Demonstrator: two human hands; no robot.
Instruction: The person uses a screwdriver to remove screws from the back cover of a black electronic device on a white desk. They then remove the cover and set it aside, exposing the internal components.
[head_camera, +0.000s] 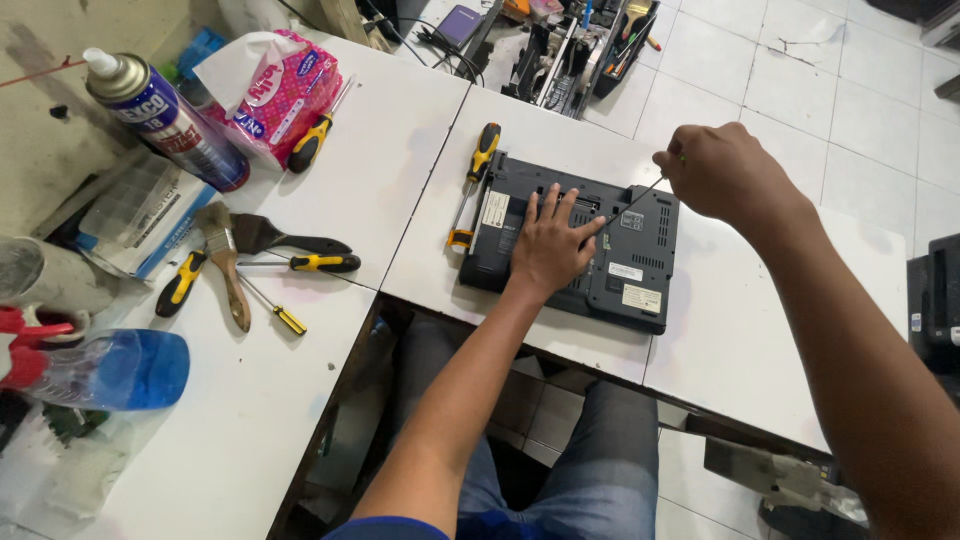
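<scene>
- A dark laptop (600, 255) lies upside down on the white table (740, 330), its underside with stickers and vents facing up, directly under both hands
- The left hand (552, 245) rests flat on the laptop's underside, fingers (560, 205) spread and stretched out, palm pressing down, gripping nothing
- The right hand (722, 170) hovers above the laptop's far right corner, fingers curled shut around the handle of a thin screwdriver (632, 203); its shaft slants down to the left and the tip meets the laptop's base close beside the left hand's fingertips
- A yellow-and-black screwdriver (472, 180) lies along the laptop's left edge, just beside it
- Further left, on the adjoining white table (260, 420), lie a paintbrush (225, 262), more yellow-handled screwdrivers (310, 263), a spray can (165, 120), a pink tissue pack (275, 90) and a blue spray bottle (115, 368)
- The person's blue-jeaned legs (590, 460) show below the table edge
</scene>
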